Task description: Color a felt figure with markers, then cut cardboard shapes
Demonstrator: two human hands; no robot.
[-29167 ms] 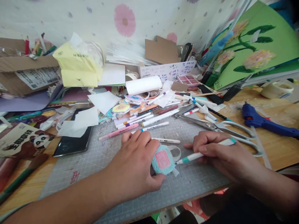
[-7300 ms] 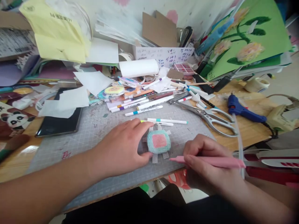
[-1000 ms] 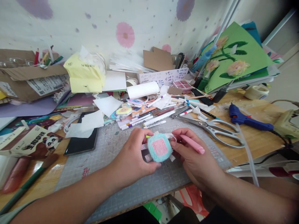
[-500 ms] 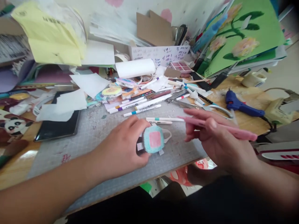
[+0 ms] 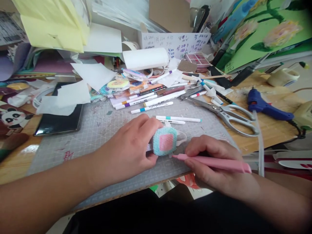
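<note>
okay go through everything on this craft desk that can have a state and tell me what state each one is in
left hand: gripping the fuzzy blue-and-pink piece on the cutting mat.
right hand: holding the pink pen, tip at the piece's edge.
scissors: lying closed.
phone: screen dark, partly under paper.
glue gun: lying on its side.

Pink pen back down at the patch

The right hand (image 5: 219, 165), raised half a second ago, now rests low, its pink pen (image 5: 212, 161) tip beside the fuzzy patch (image 5: 165, 145).
</note>
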